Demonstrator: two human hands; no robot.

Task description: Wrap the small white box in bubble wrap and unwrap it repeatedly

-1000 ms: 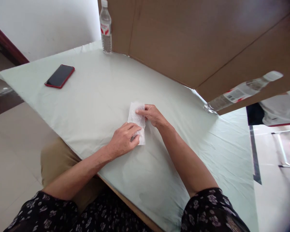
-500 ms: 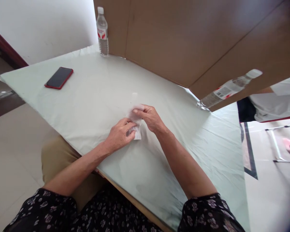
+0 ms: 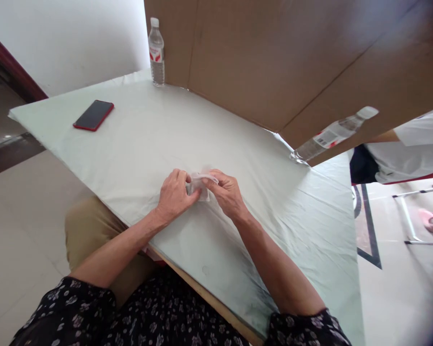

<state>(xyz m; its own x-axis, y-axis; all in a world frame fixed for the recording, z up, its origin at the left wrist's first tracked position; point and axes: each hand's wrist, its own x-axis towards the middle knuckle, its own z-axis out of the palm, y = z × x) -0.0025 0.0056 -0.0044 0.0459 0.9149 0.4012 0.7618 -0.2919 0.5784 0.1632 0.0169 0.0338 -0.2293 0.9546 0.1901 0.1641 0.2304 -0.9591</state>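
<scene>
Sheet (image 3: 198, 181): position and progress?

Over the table (image 3: 137, 139); phone (image 3: 94, 115) at ten o'clock from it. Right hand (image 3: 228, 192) pinches the raised fold (image 3: 208, 177), three o'clock side; left hand (image 3: 173, 192) pinches the nine o'clock side.

Done so far?

Top bent over, I judge. Incomplete: flap (image 3: 205, 196) at six o'clock looks unfolded.

- Top (image 3: 173, 312): black, pale mauve-grey floral print, 6–7 o'clock
- Left sleeve (image 3: 65, 312), 7–8 o'clock: same print, loose, ends near elbow
- Right sleeve (image 3: 306, 329), 5 o'clock: matches left
- Trousers (image 3: 90, 235), 8 o'clock: plain khaki
- Forearms (image 3: 130, 250): bare
</scene>
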